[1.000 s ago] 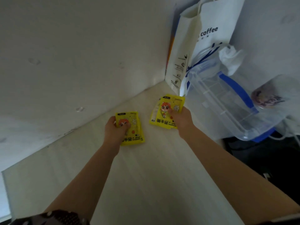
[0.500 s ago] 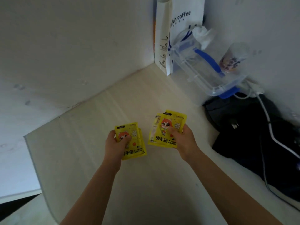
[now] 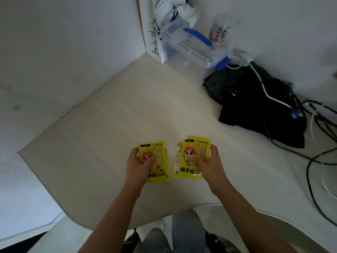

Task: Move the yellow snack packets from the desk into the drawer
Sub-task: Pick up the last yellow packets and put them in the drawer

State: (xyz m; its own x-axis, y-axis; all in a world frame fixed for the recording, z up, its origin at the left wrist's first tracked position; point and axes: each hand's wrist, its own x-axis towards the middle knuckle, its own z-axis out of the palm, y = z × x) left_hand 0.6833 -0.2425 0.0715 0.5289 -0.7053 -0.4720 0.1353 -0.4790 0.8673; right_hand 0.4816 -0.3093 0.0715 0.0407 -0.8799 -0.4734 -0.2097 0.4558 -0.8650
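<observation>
Pale desk [image 3: 109, 128], "HAND WARMER" yellow packets [image 3: 158, 161] (one stack per hand).

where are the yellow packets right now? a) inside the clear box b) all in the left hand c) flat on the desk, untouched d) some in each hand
d: the left hand grips one bunch of packets and the right hand grips another bunch, both above the desk.
</observation>
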